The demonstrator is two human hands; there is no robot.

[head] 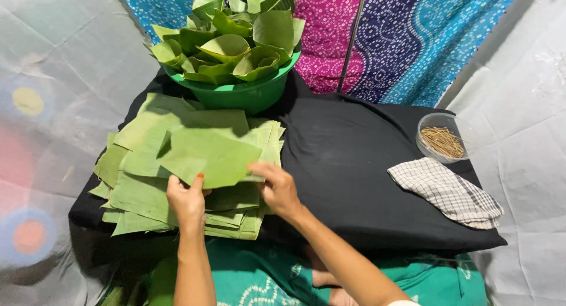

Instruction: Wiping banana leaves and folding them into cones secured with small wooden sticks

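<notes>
Both hands, left hand (187, 201) and right hand (278, 188), pinch top leaf piece (206, 154) off stack (141, 194): looks light, floppy, tear-prone, so hold edges.

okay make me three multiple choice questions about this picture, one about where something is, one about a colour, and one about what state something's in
1. Where does the clear bowl of thin sticks stand?
A. On the right of the black cloth, beyond the checked cloth
B. Inside the green basin
C. On top of the leaf stack

2. What colour is the basin that holds the folded leaves?
A. Red
B. Green
C. White

3. How is the top leaf piece in the stack?
A. Rolled into a cone
B. Lying untouched
C. Held by both hands at its near edge

Answers:
1. A: the bowl stands near the right edge of the black cloth, just past the checked cloth.
2. B: the basin wall is green.
3. C: the left hand and right hand each grip the piece's near edge.
</notes>
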